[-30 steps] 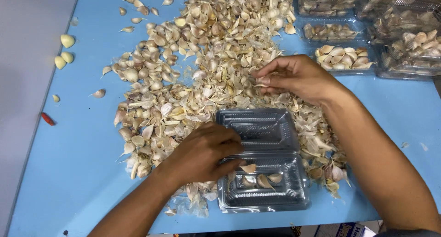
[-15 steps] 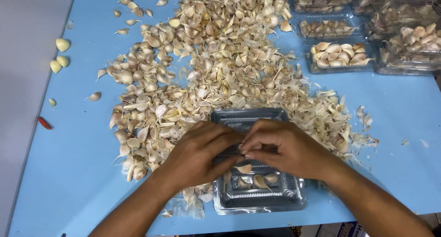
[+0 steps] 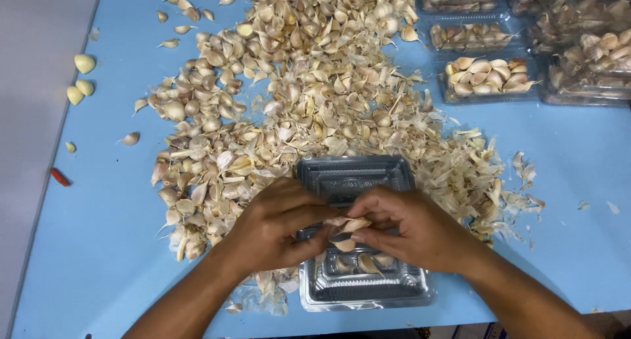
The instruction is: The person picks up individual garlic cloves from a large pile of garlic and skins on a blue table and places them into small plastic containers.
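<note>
Garlic clove (image 3: 346, 228) sits pinched between the fingers of both hands, left hand (image 3: 276, 224) and right hand (image 3: 411, 227), fingertips closed tight on its papery skin. It hangs just above the open clear plastic tray (image 3: 368, 290), where 3 or so cloves (image 3: 368, 263) lie. Behind the tray, a broad heap of cloves and skins (image 3: 289, 109) spreads over the blue surface (image 3: 98, 247). Filled trays (image 3: 490, 76) stand at the far right.

Clamshell tray (image 3: 348, 178) before garlic pile (image 3: 289, 96); filled trays (image 3: 490, 76) far right
</note>
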